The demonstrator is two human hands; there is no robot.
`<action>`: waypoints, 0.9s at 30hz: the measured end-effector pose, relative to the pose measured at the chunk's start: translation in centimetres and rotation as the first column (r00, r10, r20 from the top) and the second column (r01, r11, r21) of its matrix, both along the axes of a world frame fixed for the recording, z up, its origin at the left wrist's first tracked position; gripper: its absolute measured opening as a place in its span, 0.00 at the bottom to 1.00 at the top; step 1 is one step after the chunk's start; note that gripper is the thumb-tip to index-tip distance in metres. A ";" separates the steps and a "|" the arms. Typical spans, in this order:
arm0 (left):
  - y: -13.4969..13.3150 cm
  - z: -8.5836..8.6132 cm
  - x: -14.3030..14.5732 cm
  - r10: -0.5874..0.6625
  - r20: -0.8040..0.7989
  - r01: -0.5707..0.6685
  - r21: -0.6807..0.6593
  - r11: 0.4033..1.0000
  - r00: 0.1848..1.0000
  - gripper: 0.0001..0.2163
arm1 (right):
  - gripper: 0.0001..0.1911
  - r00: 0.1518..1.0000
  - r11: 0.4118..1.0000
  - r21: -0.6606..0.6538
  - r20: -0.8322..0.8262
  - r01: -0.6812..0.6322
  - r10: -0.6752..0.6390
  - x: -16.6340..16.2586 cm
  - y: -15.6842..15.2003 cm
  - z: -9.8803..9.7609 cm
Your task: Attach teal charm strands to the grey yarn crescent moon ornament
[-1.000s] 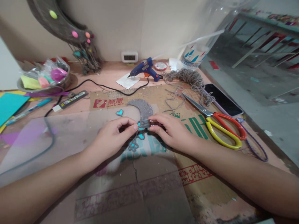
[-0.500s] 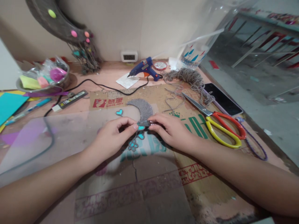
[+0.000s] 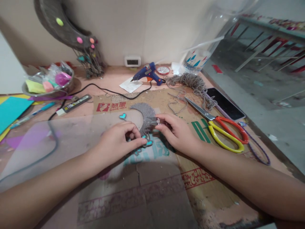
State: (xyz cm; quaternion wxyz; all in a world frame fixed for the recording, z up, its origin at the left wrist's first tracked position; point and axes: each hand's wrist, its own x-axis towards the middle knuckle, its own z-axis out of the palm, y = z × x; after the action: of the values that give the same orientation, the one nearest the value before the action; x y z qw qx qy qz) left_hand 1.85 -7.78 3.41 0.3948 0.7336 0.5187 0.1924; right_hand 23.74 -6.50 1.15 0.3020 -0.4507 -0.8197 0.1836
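Note:
A grey yarn-wrapped crescent moon [image 3: 145, 111] lies on the clear sheet over the cardboard, with grey-edged turquoise charms [image 3: 149, 143] at its lower end. My left hand [image 3: 121, 136] is closed at these charms, thumb and forefinger pinching one of them; its fingers partly hide it. At the crescent's right edge, my right hand [image 3: 175, 127] pinches a small grey clip-like piece [image 3: 153, 121] with a shiny end. Its exact kind is unclear. A separate turquoise heart [image 3: 122, 116] lies left of the crescent.
Scissors [image 3: 214, 122], a phone [image 3: 226, 103] and grey yarn [image 3: 193, 84] lie to the right. Behind stand a blue glue gun [image 3: 146, 73] and a small clock [image 3: 132, 61]. A metal bowl [image 3: 50, 93], a cutter [image 3: 75, 104] and a black cord [image 3: 107, 89] are left.
My left hand has moved down from the grey piece to the turquoise charms. My right hand has drawn slightly right with the piece. The view has shifted a little.

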 end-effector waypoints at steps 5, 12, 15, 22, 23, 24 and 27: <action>-0.2 0.6 -0.1 0.000 0.080 -0.012 0.150 0.989 0.997 0.16 | 0.15 0.992 0.994 0.096 0.118 -0.057 0.046 -0.2 -0.4 0.3; -0.1 -0.6 -0.2 0.021 0.048 -0.036 0.321 0.946 0.999 0.13 | 0.18 0.973 0.987 0.157 0.229 -0.016 -0.020 0.7 0.1 1.2; 0.7 -1.9 -0.4 0.014 0.004 -0.015 0.344 0.939 1.000 0.16 | 0.19 0.950 0.987 0.078 0.273 0.138 -0.154 1.6 1.2 1.1; 1.3 -2.9 -0.2 -0.010 -0.005 0.011 0.334 0.943 1.000 0.18 | 0.19 0.960 0.990 0.055 0.244 0.129 -0.138 3.7 1.5 2.7; 1.3 -3.0 -0.2 -0.009 -0.004 0.010 0.333 0.943 1.000 0.18 | 0.18 0.961 0.986 0.068 0.224 0.153 -0.164 4.4 1.6 3.2; 1.3 -3.0 -0.2 -0.007 -0.002 0.007 0.332 0.943 1.000 0.18 | 0.17 0.958 0.979 0.081 0.209 0.185 -0.199 5.3 1.6 3.6; 1.3 -3.3 -0.1 0.002 0.010 -0.005 0.326 0.945 1.000 0.18 | 0.16 0.928 0.947 0.066 0.189 0.314 -0.321 7.8 1.9 4.5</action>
State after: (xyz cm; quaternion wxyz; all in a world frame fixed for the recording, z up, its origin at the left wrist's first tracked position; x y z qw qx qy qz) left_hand 1.72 -6.47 0.14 0.2701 0.7869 0.4792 0.2796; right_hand 31.54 -4.60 5.68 0.2529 -0.5881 -0.7648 0.0727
